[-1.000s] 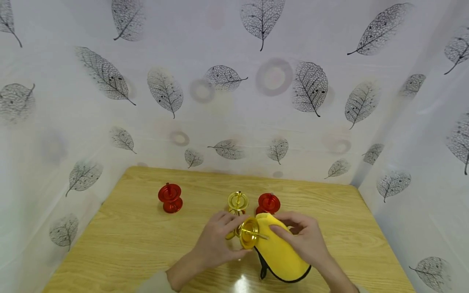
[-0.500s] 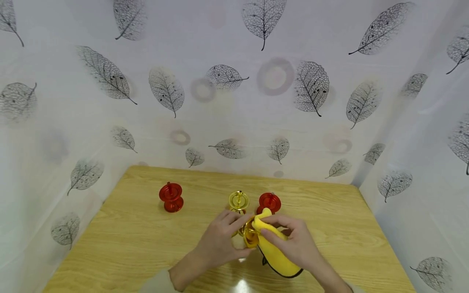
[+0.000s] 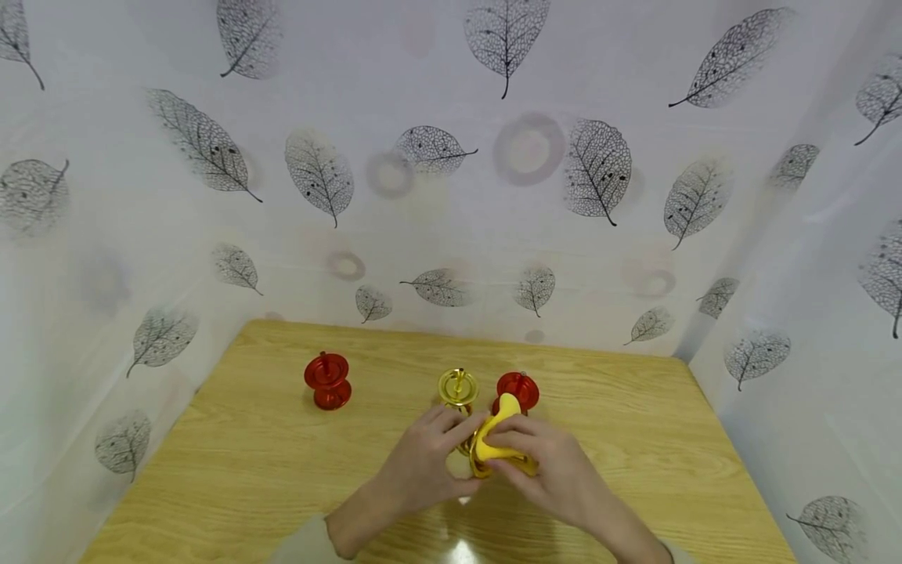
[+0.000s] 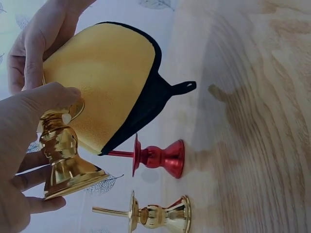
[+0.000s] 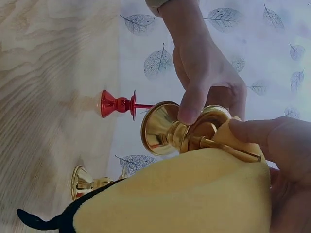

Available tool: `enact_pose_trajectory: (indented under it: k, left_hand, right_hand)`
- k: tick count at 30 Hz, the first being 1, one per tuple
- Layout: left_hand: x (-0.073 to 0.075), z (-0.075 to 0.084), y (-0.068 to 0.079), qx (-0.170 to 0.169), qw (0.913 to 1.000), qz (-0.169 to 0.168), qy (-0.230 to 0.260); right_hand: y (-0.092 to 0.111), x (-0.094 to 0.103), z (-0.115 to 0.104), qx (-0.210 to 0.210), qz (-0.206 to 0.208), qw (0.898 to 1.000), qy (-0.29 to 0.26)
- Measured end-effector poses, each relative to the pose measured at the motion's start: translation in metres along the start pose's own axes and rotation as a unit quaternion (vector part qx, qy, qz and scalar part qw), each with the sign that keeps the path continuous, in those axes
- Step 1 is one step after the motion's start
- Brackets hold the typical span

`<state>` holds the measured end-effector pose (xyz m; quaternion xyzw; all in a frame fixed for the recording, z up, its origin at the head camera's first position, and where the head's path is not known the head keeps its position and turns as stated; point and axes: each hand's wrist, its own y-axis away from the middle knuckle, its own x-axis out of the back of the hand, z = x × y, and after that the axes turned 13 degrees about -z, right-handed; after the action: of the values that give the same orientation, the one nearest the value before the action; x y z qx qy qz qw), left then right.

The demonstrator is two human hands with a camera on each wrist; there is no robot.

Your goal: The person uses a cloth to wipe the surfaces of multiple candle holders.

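1. Gold candlestick (image 5: 165,128), raised above a light wood-grain table (image 3: 232,501) and framed between a person's two hands; a bright glare marks the tabletop nearest the camera; pale sheeting (image 3: 451,219) printed with dark leaf skeletons and soft grey rings rises behind the table and along both sides.

2. The candlestick is tipped well off upright, its long axis running roughly across the person's view; the foot (image 4: 73,177) is toward the person's left, the dish and spike (image 5: 228,148) toward the right hand (image 3: 557,470); the spike shows bare in the right wrist view, lying against a yellow cloth (image 5: 184,194).

3. The left hand (image 3: 423,462) grips the candlestick, thumb near the dish and fingers about the foot; the right hand pinches the cloth, its thumb pressing the fabric at the dish; the cloth hangs down, edged in black, with a black loop (image 4: 183,88).

4. Beyond the hands, another gold candlestick (image 3: 458,387) stands upright, a red candlestick (image 3: 521,385) just to its right; a second red candlestick (image 3: 330,381) stands well apart at left.
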<state>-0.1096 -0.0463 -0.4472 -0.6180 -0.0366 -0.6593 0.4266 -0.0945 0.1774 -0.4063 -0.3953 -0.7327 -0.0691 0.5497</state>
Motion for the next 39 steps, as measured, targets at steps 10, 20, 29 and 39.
enact_pose_trajectory:
  k: [10,20,29,39]
  left_hand:
    - [-0.002,-0.002,0.0,-0.004,0.9999,0.012,-0.002]
    - [-0.001,-0.006,0.007,0.021,0.9997,-0.01,-0.005]
    - [-0.004,-0.004,0.005,-0.007,0.9996,0.012,-0.024]
    - [-0.008,0.006,0.003,-0.005,0.9994,0.025,-0.023]
  right_hand:
    - [0.006,0.005,0.005,0.02,0.02,0.998,-0.051]
    - [0.019,0.028,0.01,-0.026,0.001,0.995,-0.101]
    - [0.011,0.016,0.008,-0.036,0.009,0.992,-0.117]
    - [0.0,0.004,0.003,0.03,0.009,0.999,-0.016]
